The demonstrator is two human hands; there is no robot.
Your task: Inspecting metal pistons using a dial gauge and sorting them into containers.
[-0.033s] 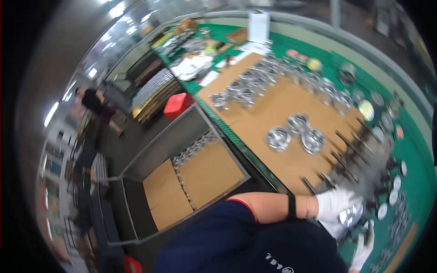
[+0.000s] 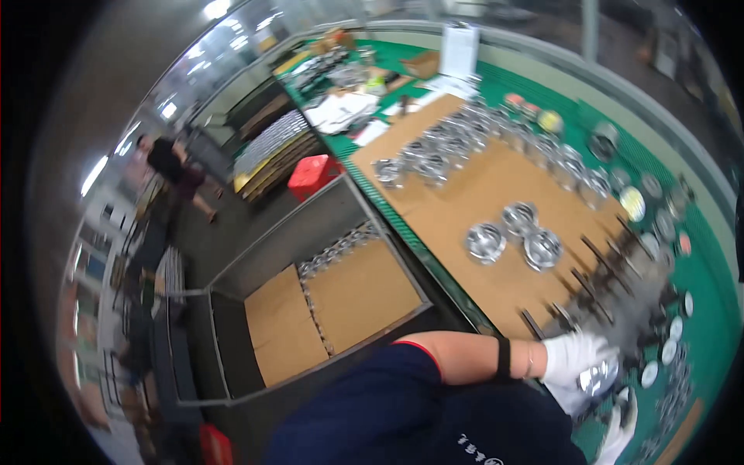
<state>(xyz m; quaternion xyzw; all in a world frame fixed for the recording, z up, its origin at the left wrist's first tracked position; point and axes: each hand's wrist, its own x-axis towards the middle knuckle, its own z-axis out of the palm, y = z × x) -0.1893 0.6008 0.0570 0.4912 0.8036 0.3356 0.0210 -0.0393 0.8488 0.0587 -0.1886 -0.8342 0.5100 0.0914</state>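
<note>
My left hand (image 2: 572, 358) wears a white glove and has its fingers closed over a shiny, rounded metal part (image 2: 597, 377). Just below and to the right, my gloved right hand (image 2: 619, 428) is partly in view beside that part; its fingers are too blurred and hidden to read. Several dark rods (image 2: 595, 252) stick up from a grey metal fixture (image 2: 612, 310) beyond my hands. Farther off, three shiny cup-shaped metal parts (image 2: 486, 243) rest on a brown cardboard sheet (image 2: 442, 221).
More metal parts (image 2: 434, 147) stand in rows at the sheet's far side. Round pale discs (image 2: 649, 375) lie on the green bench (image 2: 701, 271) at right. On my left is a grey-walled bin (image 2: 310, 225) lined with cardboard, with a red box (image 2: 311, 177) behind it. A person (image 2: 177, 172) stands farther left.
The view has shifted slightly, so the bench and parts appear a little farther right and lower. My left hand stays on the metal part.
</note>
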